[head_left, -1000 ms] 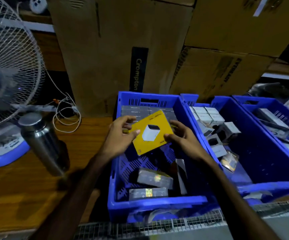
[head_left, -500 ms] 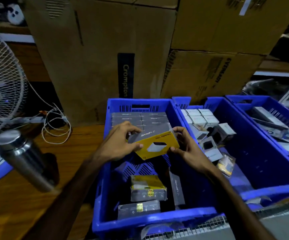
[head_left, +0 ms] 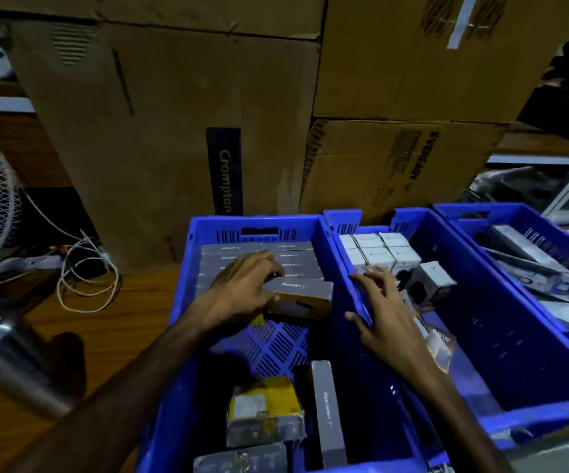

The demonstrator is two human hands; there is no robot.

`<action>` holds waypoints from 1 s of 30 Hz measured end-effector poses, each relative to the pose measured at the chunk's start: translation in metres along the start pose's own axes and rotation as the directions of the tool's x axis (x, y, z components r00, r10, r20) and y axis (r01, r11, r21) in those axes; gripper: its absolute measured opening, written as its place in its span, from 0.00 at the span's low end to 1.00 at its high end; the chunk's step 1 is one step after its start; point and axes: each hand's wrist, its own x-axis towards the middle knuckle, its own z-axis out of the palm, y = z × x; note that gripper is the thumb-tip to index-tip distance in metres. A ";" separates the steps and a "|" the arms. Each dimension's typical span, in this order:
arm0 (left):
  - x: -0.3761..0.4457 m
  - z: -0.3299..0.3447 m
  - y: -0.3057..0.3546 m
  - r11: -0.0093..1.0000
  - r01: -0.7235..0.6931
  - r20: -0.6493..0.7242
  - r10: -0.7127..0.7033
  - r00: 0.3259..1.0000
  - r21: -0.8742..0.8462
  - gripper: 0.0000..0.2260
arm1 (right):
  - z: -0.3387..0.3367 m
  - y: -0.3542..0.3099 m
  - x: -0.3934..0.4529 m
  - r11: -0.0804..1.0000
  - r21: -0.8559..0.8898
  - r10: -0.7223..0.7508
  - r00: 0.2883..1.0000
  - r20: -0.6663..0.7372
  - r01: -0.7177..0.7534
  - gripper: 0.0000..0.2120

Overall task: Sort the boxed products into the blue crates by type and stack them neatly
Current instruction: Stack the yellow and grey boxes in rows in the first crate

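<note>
Our left hand [head_left: 242, 288] grips the grey-and-yellow carton [head_left: 298, 297] against stacked grey cartons [head_left: 238, 256] inside the left blue crate [head_left: 259, 228]; our right hand [head_left: 383, 322], having released it, spreads empty over the crate's right rim.

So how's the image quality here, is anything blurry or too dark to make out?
Head view: dim light overall, with a blue cast off the crates. Wide-angle bend curves the cardboard cartons. The steel bottle and near loose boxes are smeared. The left hand on the grey-and-yellow box is fairly sharp; the right hand is slightly soft.
</note>
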 end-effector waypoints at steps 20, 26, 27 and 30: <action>0.030 0.040 -0.005 0.987 0.030 0.094 -0.045 0.995 0.160 0.17 | 0.016 0.017 -0.022 0.978 0.123 0.156 0.984 0.086 -0.165 0.27; 0.017 0.053 0.006 0.957 -0.009 -0.011 0.012 1.000 0.290 0.10 | 0.016 0.016 -0.023 0.975 0.132 0.167 0.981 0.095 -0.179 0.27; 0.015 0.056 0.008 0.957 -0.004 -0.022 0.011 1.000 0.290 0.09 | 0.016 0.016 -0.023 0.975 0.137 0.164 0.982 0.092 -0.176 0.27; 0.012 0.062 0.008 0.952 0.007 -0.046 0.008 0.999 0.307 0.10 | 0.016 0.016 -0.023 0.973 0.157 0.160 0.984 0.079 -0.170 0.26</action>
